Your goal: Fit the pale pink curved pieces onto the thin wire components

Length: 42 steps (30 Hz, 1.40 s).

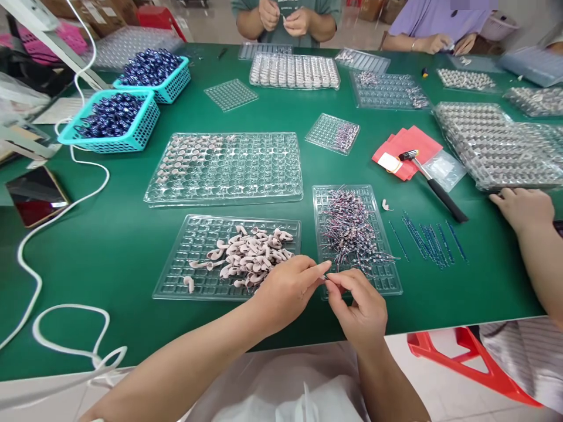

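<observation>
My left hand [288, 290] and my right hand [360, 308] meet near the table's front edge, fingertips pinched together on a tiny part that I cannot make out. Just behind my left hand lies a clear tray [185, 275] with a heap of small beige curved pieces [250, 252]. Behind my right hand a second clear tray [387, 275] holds a tangle of thin wired components [349, 225]. Further back sits a large clear blister tray [246, 176], with beige pieces set into its top-left pockets.
The green table [109, 246] carries two teal baskets of blue parts [112, 120], a small hammer [433, 184] on red cloth [413, 146], blue wires [428, 237], a phone [35, 196], a white cable [65, 316]. Another person's hand [523, 208] rests at right; two more people work opposite.
</observation>
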Each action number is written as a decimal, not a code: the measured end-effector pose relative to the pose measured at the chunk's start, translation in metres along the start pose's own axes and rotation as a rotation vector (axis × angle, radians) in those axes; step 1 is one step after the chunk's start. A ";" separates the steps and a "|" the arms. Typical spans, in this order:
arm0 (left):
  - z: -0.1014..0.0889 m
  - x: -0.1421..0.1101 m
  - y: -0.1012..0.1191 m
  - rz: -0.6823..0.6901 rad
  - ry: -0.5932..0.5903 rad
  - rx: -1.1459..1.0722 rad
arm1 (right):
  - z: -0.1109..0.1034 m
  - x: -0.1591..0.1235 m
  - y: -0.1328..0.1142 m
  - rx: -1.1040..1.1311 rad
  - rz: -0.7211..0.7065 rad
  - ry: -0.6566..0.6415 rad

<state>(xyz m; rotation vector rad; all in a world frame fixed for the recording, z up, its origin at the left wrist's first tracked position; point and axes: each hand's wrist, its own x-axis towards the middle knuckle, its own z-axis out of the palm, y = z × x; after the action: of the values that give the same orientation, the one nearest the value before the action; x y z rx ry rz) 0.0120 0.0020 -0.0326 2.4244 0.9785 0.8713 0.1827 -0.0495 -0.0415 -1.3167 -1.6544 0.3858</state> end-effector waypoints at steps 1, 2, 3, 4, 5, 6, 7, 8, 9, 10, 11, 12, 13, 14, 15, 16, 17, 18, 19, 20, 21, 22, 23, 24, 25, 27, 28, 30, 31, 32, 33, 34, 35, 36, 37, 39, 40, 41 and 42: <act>0.000 0.000 0.000 0.009 0.005 0.011 | 0.000 0.000 0.000 0.000 -0.011 -0.002; 0.000 0.000 -0.001 0.014 0.005 0.022 | 0.000 0.001 0.000 0.001 -0.024 -0.005; 0.001 0.000 -0.001 0.015 0.002 0.032 | 0.000 0.001 0.000 0.001 -0.036 -0.010; 0.001 -0.001 -0.001 0.015 -0.004 0.045 | 0.000 0.001 0.000 0.001 -0.046 -0.017; 0.001 -0.001 -0.001 0.015 -0.008 0.059 | 0.000 0.000 0.001 0.001 -0.052 -0.025; 0.002 -0.001 -0.001 0.016 -0.012 0.074 | 0.001 0.000 0.001 -0.001 -0.054 -0.034; 0.002 -0.001 -0.001 0.017 -0.015 0.088 | 0.001 0.000 0.002 -0.003 -0.053 -0.041; 0.003 -0.002 0.000 0.016 -0.018 0.097 | 0.002 -0.001 0.002 -0.006 -0.050 -0.049; 0.003 -0.002 0.000 0.015 -0.021 0.100 | 0.002 -0.001 0.002 -0.008 -0.044 -0.056; 0.003 -0.002 0.001 0.012 -0.021 0.092 | 0.002 -0.001 0.003 -0.010 -0.035 -0.061; 0.002 -0.002 0.002 0.011 -0.018 0.069 | 0.002 -0.001 0.003 -0.012 -0.024 -0.062; 0.001 -0.001 0.002 0.010 -0.013 0.029 | 0.002 0.000 0.003 -0.013 -0.009 -0.057; 0.000 -0.001 0.003 0.003 -0.009 -0.025 | 0.002 0.000 0.003 -0.012 0.008 -0.046; -0.003 0.000 0.004 -0.013 -0.011 -0.090 | 0.001 0.000 0.003 -0.010 0.026 -0.031; -0.006 0.001 0.004 -0.043 -0.020 -0.160 | 0.001 0.000 0.003 -0.005 0.039 -0.013; -0.009 0.003 0.005 -0.087 -0.032 -0.229 | 0.000 0.000 0.003 0.004 0.050 0.004; -0.012 0.004 0.005 -0.142 -0.051 -0.292 | 0.000 0.000 0.003 0.016 0.058 0.016; -0.015 0.005 0.006 -0.198 -0.069 -0.346 | -0.001 0.000 0.004 0.032 0.063 0.021; -0.017 0.007 0.006 -0.247 -0.085 -0.392 | -0.002 -0.001 0.004 0.051 0.068 0.019; -0.019 0.008 0.006 -0.289 -0.093 -0.430 | -0.003 -0.002 0.004 0.074 0.074 0.012; -0.020 0.010 0.006 -0.324 -0.097 -0.463 | -0.004 -0.002 0.005 0.100 0.084 0.001; -0.021 0.011 0.007 -0.356 -0.096 -0.492 | -0.005 -0.003 0.005 0.129 0.098 -0.015; -0.021 0.012 0.007 -0.387 -0.092 -0.520 | -0.005 -0.004 0.006 0.160 0.116 -0.033; -0.021 0.012 0.008 -0.417 -0.083 -0.550 | -0.006 -0.005 0.006 0.191 0.135 -0.047; -0.021 0.013 0.008 -0.442 -0.078 -0.582 | -0.006 -0.005 0.006 0.221 0.153 -0.052; -0.021 0.014 0.010 -0.470 -0.073 -0.633 | -0.006 -0.007 0.008 0.272 0.192 -0.035; -0.022 0.015 0.010 -0.473 -0.072 -0.647 | -0.005 -0.008 0.008 0.290 0.215 -0.016; -0.022 0.015 0.011 -0.469 -0.072 -0.651 | -0.004 -0.009 0.009 0.306 0.261 0.028; -0.023 0.015 0.011 -0.461 -0.069 -0.647 | -0.004 -0.009 0.009 0.307 0.277 0.041; -0.022 0.015 0.011 -0.447 -0.064 -0.644 | -0.004 -0.009 0.009 0.308 0.278 0.048; -0.022 0.015 0.011 -0.427 -0.058 -0.642 | -0.004 -0.008 0.009 0.309 0.266 0.048; -0.022 0.014 0.011 -0.402 -0.052 -0.640 | -0.004 -0.007 0.008 0.309 0.242 0.043; -0.021 0.013 0.010 -0.375 -0.046 -0.635 | -0.005 -0.006 0.008 0.305 0.214 0.036; -0.020 0.013 0.010 -0.349 -0.041 -0.628 | -0.005 -0.005 0.008 0.294 0.188 0.031; -0.020 0.012 0.010 -0.326 -0.035 -0.619 | -0.005 -0.004 0.007 0.278 0.165 0.030; -0.020 0.011 0.009 -0.290 -0.025 -0.598 | -0.006 -0.003 0.007 0.239 0.134 0.037; -0.020 0.012 0.009 -0.277 -0.023 -0.591 | -0.006 -0.003 0.007 0.222 0.123 0.042; -0.020 0.012 0.009 -0.268 -0.020 -0.586 | -0.006 -0.003 0.006 0.209 0.115 0.044; -0.020 0.012 0.009 -0.259 -0.016 -0.583 | -0.006 -0.003 0.006 0.198 0.112 0.043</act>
<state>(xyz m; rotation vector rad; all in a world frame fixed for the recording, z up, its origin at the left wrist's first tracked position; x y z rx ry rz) 0.0098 0.0069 -0.0074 1.7699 0.8578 0.8893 0.1909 -0.0516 -0.0443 -1.2623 -1.4704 0.5694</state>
